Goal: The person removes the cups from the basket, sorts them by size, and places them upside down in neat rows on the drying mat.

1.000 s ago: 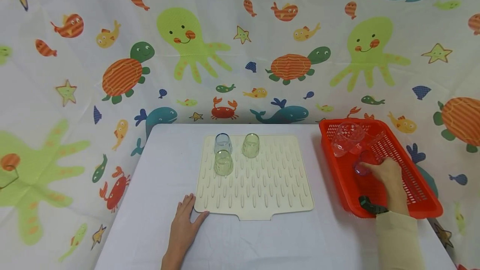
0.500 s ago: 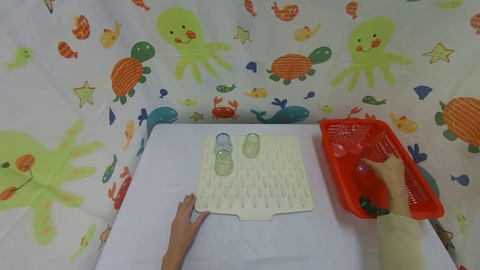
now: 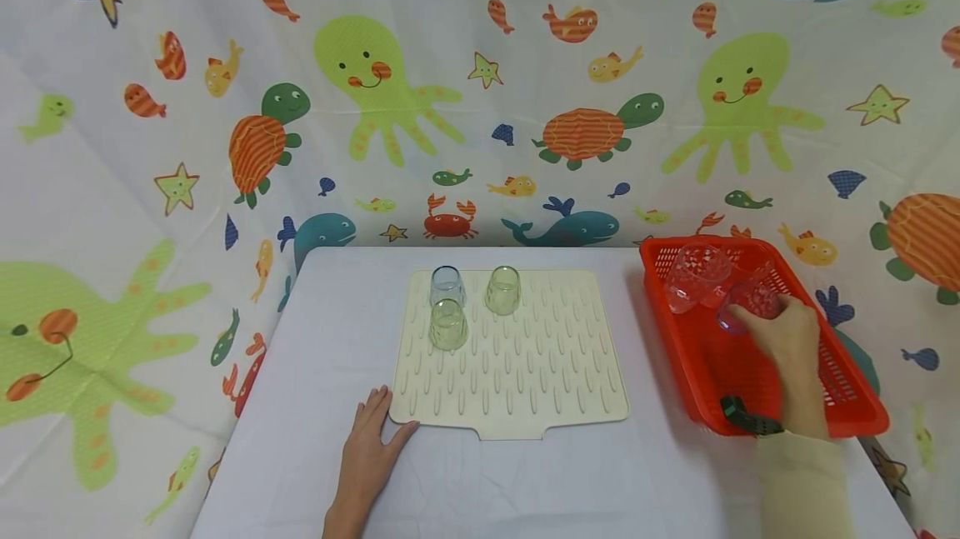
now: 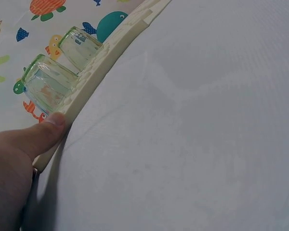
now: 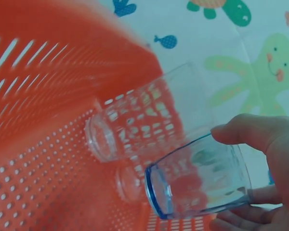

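Observation:
My right hand (image 3: 789, 337), over the red basket, grips a clear blue-tinted drinking glass (image 5: 200, 180) between thumb and fingers. The right wrist view shows the glass tilted, its thick blue base pointing away from the palm. My left hand (image 3: 366, 449) lies at the near left corner of the cream draining tray (image 3: 543, 393), fingers extended, thumb on the tray's edge. On the tray two greenish glasses (image 3: 448, 329) and a bluish glass (image 3: 447, 279) stand at the back left.
The red basket (image 3: 678, 372) stands on the table's right side. Several clear glasses (image 3: 696, 268) lie in its far end; one clear glass (image 5: 144, 118) is close beside the held one. A sea-animal curtain (image 3: 487, 189) hangs behind the white table (image 3: 337, 314).
My right hand has lifted slightly and moved a little right and away, with the blue-tinted glass coming up from the basket floor. My left hand stays at the tray corner.

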Motion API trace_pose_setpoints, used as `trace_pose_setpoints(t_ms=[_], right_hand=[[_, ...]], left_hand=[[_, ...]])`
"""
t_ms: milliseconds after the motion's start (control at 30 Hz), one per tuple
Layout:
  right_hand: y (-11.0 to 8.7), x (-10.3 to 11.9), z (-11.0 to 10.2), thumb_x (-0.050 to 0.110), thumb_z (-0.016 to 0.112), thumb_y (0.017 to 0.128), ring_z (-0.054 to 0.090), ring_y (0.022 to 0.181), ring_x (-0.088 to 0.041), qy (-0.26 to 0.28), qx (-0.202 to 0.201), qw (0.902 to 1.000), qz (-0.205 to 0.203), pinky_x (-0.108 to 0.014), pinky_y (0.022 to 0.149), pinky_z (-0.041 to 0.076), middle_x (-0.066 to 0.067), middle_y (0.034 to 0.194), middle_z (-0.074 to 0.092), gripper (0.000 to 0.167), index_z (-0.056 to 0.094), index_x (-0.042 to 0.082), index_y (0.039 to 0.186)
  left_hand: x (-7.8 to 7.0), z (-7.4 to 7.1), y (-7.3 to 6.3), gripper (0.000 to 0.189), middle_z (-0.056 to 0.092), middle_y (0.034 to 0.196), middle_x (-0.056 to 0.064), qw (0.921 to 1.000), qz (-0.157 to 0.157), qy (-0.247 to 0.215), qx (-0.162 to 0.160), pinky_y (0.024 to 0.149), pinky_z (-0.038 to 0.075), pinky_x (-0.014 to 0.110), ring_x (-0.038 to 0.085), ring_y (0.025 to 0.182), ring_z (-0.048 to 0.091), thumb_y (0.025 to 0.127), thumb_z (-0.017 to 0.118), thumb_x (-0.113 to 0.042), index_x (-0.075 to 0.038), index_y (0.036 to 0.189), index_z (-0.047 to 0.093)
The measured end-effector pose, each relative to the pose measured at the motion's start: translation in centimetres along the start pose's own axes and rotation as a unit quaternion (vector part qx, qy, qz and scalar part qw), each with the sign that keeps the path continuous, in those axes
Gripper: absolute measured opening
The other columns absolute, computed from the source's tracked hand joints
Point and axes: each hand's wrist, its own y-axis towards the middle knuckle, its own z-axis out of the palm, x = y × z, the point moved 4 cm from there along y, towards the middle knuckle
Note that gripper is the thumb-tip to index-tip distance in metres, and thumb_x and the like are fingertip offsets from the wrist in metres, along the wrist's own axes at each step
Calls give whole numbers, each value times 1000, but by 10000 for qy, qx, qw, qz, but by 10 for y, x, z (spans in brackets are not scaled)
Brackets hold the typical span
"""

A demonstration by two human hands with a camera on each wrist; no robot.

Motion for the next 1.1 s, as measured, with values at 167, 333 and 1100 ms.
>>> trace_pose_setpoints(t_ms=[167, 333, 1100], right_hand=[[-7, 11, -6, 47, 68, 92, 49, 118, -48, 111, -180, 9993, -294, -72, 99, 51, -33, 142, 47, 87, 31, -5, 152], [-15, 22, -11, 47, 68, 92, 50, 121, -49, 200, -305, 9983, -449, -73, 99, 50, -32, 143, 48, 86, 33, -2, 153], [-55, 67, -12, 45, 73, 89, 44, 129, -38, 279, -588, 9944, -837, -67, 104, 51, -22, 148, 45, 89, 30, 7, 157]], left_hand=[[-1, 0, 0, 83, 41, 159, 14, 10000, -12, 3, 14, 131, 19, 48, 33, 153, 29, 85, 78, -46, -2, 149, 45], [-2, 0, 0, 83, 42, 158, 15, 10000, 27, -6, -50, 131, 20, 48, 33, 152, 30, 85, 78, -45, -2, 148, 46], [-4, 1, -4, 82, 48, 154, 16, 9985, 195, 168, -475, 126, 28, 52, 36, 147, 38, 82, 80, -46, 0, 144, 51]])
